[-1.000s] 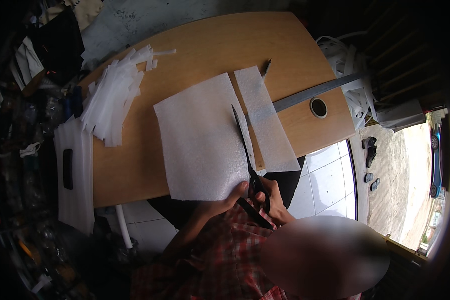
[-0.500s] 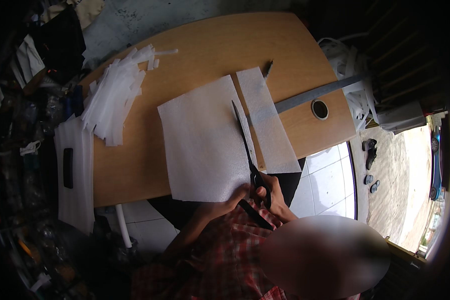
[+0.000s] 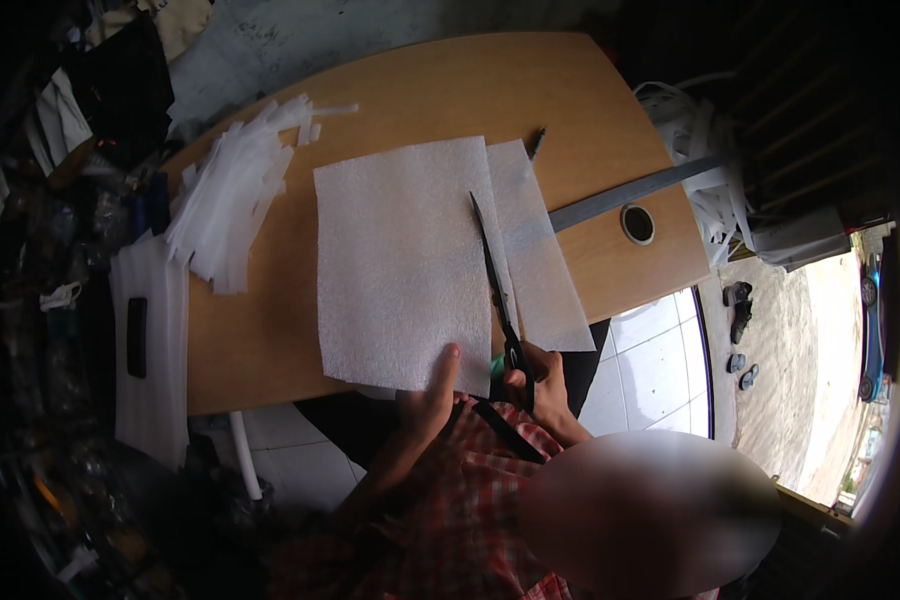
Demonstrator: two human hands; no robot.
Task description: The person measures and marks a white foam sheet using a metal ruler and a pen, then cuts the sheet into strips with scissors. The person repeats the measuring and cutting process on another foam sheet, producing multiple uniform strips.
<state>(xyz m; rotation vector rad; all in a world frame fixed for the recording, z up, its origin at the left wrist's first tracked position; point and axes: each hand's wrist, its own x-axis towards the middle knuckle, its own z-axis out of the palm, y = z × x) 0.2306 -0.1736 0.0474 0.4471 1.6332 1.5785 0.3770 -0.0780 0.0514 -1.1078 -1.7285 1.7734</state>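
In the head view, a white foam sheet (image 3: 400, 260) lies mid-surface (image 3: 420, 90), its near edge reaching past the rim. At its 5 to 6 o'clock, the left hand (image 3: 430, 397) has its grip closed on that edge, thumb on top, fingers hidden. Between 4 and 5 o'clock, the right hand (image 3: 548, 390) has its grip closed around the handles of black scissors (image 3: 497, 280); their blades point toward 11 o'clock along the sheet's right side, but how far they are parted I cannot tell. A narrower foam piece (image 3: 547, 270) sits at 3 o'clock, partly covered by the sheet. A metal ruler (image 3: 630, 190) extends toward 2 o'clock, a pen (image 3: 538, 142) lies between 1 and 2, and piled white strips (image 3: 225, 200) at 10.
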